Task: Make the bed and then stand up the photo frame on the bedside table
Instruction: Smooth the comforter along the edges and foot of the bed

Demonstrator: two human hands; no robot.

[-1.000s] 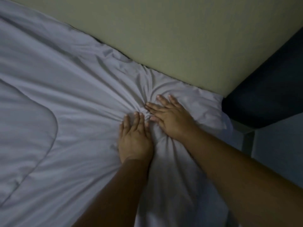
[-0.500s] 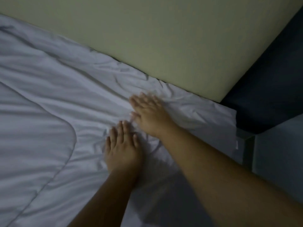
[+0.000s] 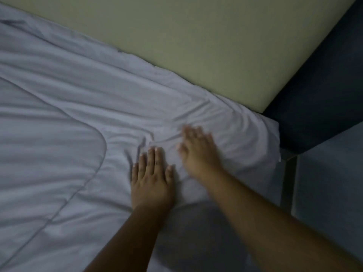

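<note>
Nearest: two bare forearms reach in from the lower edge. Left hand [image 3: 152, 181] lies palm down on the thin pale-grey bed sheet [image 3: 110, 107], fingers straight and together; its grip is flat open and has hold of nothing. Just beyond and beside it, not touching, the right hand [image 3: 198, 152] is also palm down with fingers spread. It is blurred, but its grip reads as open and empty.

Left of the hands is a padded white quilt panel with a rounded stitched seam [image 3: 39, 154]. Further out the sheet's corner meets a pale yellow-green flat panel [image 3: 196, 46], with a dark blue panel [image 3: 324, 85] at far right. Photo frame and bedside table: not in view.

Handling, as judged: the sheet is light, limp and slides easily, and it creases under any push. Flat palms sweeping outward suit it. To pull it taut, the corner or the edge near the yellow-green panel looks like the place to pinch.

Against one second earlier: the hands were then close together over a knot of radiating creases. Now they are apart, the knot is gone, and only shallow folds lie ahead of the right hand.
</note>
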